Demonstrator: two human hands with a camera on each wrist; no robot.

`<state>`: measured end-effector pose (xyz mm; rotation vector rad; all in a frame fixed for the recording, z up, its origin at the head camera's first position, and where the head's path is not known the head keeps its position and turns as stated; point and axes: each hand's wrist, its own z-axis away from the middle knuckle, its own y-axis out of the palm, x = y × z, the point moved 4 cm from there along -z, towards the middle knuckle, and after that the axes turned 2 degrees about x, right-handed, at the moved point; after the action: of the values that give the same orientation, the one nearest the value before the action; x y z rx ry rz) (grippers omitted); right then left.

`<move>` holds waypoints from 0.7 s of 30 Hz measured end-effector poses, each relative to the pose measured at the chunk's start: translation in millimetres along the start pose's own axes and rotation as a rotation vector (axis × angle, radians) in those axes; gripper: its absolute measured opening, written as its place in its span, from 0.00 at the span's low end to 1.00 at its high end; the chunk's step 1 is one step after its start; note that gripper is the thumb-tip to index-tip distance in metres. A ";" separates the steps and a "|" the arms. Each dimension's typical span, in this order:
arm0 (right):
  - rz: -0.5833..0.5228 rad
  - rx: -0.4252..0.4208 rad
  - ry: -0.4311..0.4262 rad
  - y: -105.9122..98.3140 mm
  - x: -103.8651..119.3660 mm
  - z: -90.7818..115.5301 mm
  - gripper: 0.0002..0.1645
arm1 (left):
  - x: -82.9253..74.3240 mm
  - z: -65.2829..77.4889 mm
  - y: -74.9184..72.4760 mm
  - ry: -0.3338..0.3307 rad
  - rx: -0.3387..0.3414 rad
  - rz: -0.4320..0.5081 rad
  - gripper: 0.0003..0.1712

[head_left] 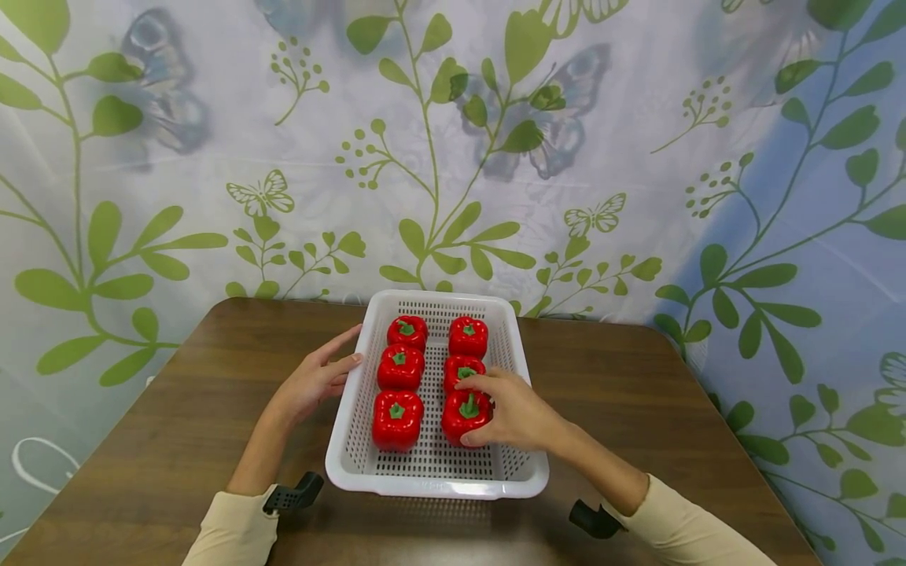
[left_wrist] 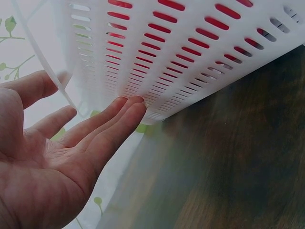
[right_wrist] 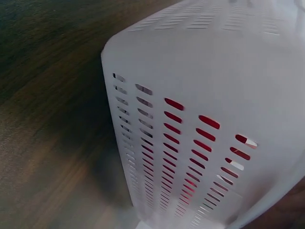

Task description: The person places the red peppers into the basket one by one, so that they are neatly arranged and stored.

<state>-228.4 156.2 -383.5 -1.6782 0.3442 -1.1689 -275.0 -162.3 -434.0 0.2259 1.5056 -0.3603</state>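
Note:
Several glossy red bell peppers with green stems stand in two columns inside a white perforated plastic basket. My right hand reaches over the basket's right rim, fingers and thumb around the front right bell pepper. Just behind that one sits another bell pepper, partly covered by my fingers. At the basket's left side is my left hand, its fingertips at the rim. The left wrist view has those fingers nearly straight against the slotted side wall. Red shows through the slots of the right wall.
The basket stands on a brown wooden table. Close behind the table hangs a pale cloth printed with green leaves and butterflies. Dark wrist mounts sit at both cuffs, near the basket's front corners.

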 end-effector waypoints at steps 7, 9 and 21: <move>0.038 -0.009 0.005 4.1 1.2 -0.2 0.42 | -0.1 -0.2 -0.3 -0.001 0.001 0.007 0.38; 0.061 -0.012 0.014 5.5 1.4 0.2 0.42 | 0.2 -0.1 -0.2 0.000 0.002 0.006 0.38; 0.125 -0.027 0.046 8.9 2.7 2.4 0.41 | 0.7 1.4 -0.3 -0.006 -0.005 -0.006 0.38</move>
<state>-222.5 151.7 -389.6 -1.6312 0.4889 -1.1160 -273.8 -163.2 -434.5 0.2168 1.5012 -0.3616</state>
